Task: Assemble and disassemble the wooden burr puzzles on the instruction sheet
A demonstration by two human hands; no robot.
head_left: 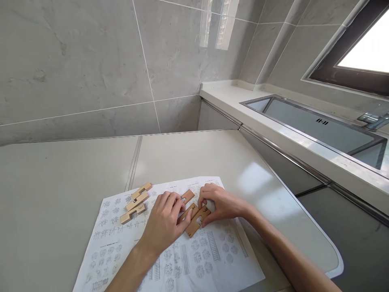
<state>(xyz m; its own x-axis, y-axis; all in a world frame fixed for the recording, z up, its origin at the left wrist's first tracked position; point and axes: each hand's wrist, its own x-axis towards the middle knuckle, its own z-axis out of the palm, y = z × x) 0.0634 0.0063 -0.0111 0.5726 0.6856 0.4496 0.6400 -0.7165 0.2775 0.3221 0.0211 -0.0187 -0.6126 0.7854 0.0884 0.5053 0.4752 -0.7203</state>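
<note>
Left hand and right hand each have a pinching grip on the numbered wooden pieces, seemingly joined, atop the printed sheet. Spare blocks lie at nine o'clock.

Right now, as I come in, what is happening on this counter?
A person's left hand and right hand hold a few notched wooden pieces together on a printed sheet that lies on the pale counter. Two pieces show handwritten numbers. More loose pieces lie on the sheet to the left of the hands, untouched. A sink is at the far right.
</note>
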